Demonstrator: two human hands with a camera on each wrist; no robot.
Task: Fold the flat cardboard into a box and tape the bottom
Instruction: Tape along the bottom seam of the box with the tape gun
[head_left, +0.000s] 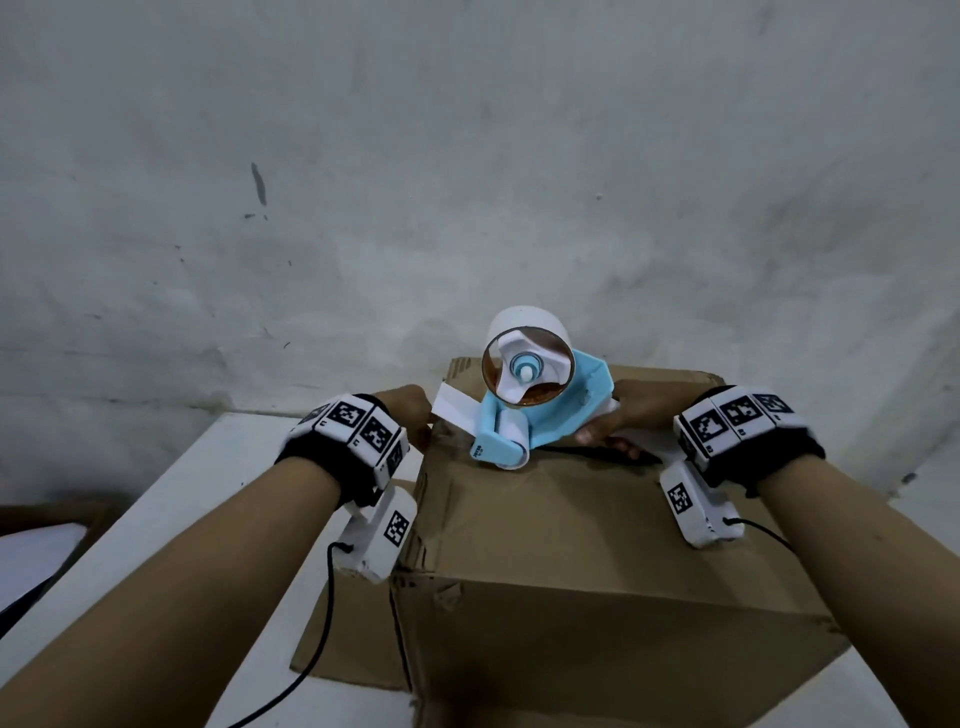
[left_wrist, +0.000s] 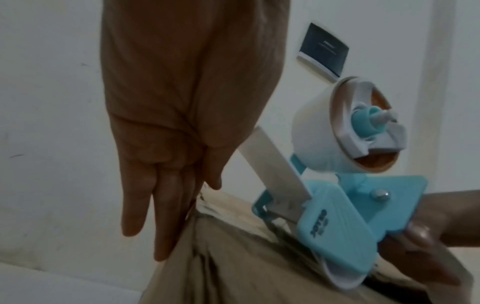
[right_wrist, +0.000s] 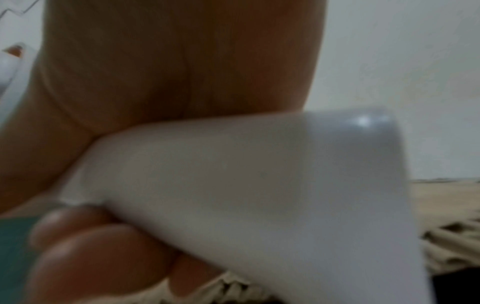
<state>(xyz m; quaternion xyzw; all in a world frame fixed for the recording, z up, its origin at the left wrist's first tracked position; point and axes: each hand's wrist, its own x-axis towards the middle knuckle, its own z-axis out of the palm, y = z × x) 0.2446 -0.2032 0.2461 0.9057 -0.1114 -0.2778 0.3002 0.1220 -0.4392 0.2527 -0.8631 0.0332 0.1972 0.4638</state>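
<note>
Brown cardboard box (head_left: 571, 545) stands folded on a white table (head_left: 171, 499), flaps up, seam apparently untaped. Right hand (head_left: 631, 415) grips a blue tape dispenser (head_left: 530, 415) on it; left hand (left_wrist: 166, 164), fingers straight, steadies its edge.

A rough grey wall (head_left: 467, 156) fills the background, marked with dark scuffs and one short dark streak (head_left: 258, 183). Below it lies a white table (head_left: 171, 499), its far edge meeting the wall. At the left edge, beyond the table, a brown shape (head_left: 47, 514) is too dim to identify. The left wrist view shows a dark card (left_wrist: 323, 48) fixed to a pale wall.
</note>
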